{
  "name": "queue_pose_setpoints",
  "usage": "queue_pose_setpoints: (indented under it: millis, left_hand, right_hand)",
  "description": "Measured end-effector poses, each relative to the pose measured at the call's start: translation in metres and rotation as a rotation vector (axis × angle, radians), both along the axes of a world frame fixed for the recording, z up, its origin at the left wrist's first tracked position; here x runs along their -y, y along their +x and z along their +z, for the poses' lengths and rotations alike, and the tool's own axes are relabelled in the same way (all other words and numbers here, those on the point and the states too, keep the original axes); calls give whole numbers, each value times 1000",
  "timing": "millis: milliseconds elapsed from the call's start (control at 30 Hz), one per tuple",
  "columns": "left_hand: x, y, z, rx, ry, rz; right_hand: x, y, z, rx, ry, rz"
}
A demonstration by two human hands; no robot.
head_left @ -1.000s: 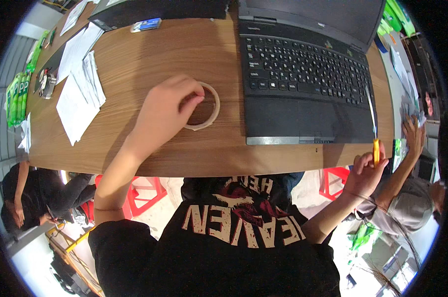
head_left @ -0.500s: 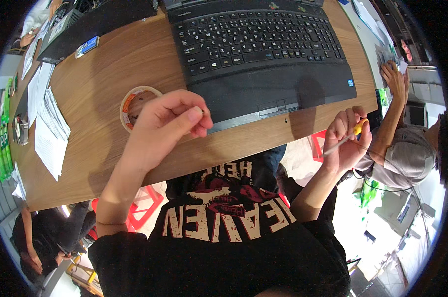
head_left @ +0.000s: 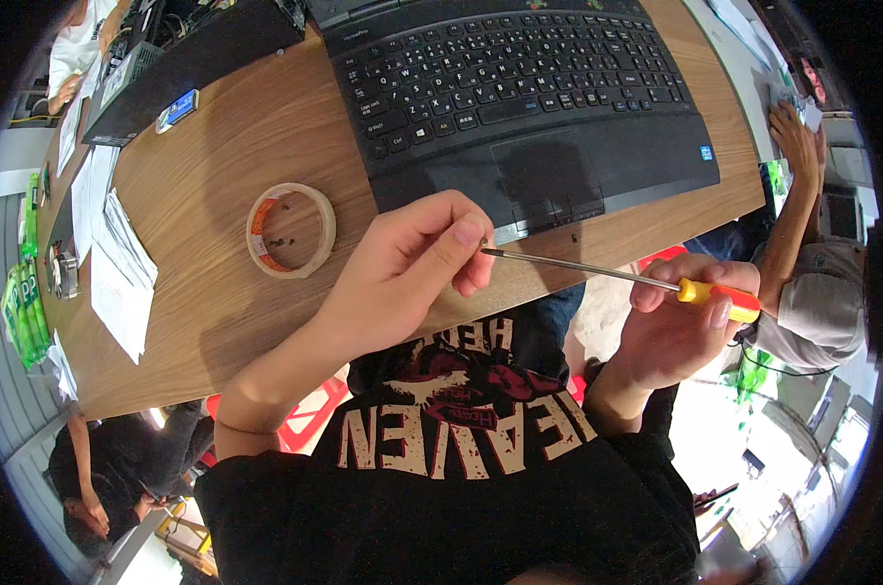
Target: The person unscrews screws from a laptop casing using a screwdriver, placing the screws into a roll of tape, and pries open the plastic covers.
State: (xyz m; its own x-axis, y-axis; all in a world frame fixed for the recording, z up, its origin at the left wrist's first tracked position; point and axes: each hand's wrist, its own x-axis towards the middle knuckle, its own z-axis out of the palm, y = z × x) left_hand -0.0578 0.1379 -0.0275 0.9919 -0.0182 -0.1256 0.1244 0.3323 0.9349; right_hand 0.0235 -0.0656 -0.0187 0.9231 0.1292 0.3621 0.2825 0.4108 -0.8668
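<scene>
A brown table (head_left: 202, 263) fills the upper half of the frame, from the far left to the upper right. Below it, across the bottom centre, spreads the person's black shirt (head_left: 461, 526). The open laptop (head_left: 549, 161) lies at upper centre and right, its keyboard tilted in view. A black case (head_left: 212, 63) stands at upper left. At the right edge a co-worker in a grey shirt (head_left: 817, 317) has a hand (head_left: 795, 141) near papers in the upper right; another person in dark clothes (head_left: 119, 453) is at lower left. White sheets (head_left: 119, 283) overlap down the left side of the table, with green packs (head_left: 22, 312) at the left rim.

The right hand (head_left: 685, 312), right of centre, grasps the yellow and red handle of the screwdriver (head_left: 597, 266), whose thin shaft runs leftward to mid-frame. The left hand (head_left: 417, 258), near centre, is closed in a pinch, thumb against forefinger, on a dark bit (head_left: 484, 243) too small to name. The screwdriver's tip is right at it; whether they touch, I cannot tell. Left of centre lies the tape ring (head_left: 328, 231), and at upper left a blue packet (head_left: 177, 110). Smallest are a few dark specks (head_left: 283, 242) inside the ring
</scene>
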Motion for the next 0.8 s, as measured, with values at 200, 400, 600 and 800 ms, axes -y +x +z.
queue_pose_setpoints:
  millis: [200, 400, 600, 800]
  left_hand:
    - [4, 0, -2, 7, -25, -9]
    - [3, -1, 0, -12, 50, 12]
    - [3, 1, 0, -16, 152, 51]
    - [-7, -1, -2, -55, 242, 149]
  right_hand:
    - [3, 0, -3, 14, 9, -21]
    - [4, 0, -4, -20, -35, -48]
    - [4, 1, -2, -42, -85, -37]
    - [27, 17, 0, 90, -292, 150]
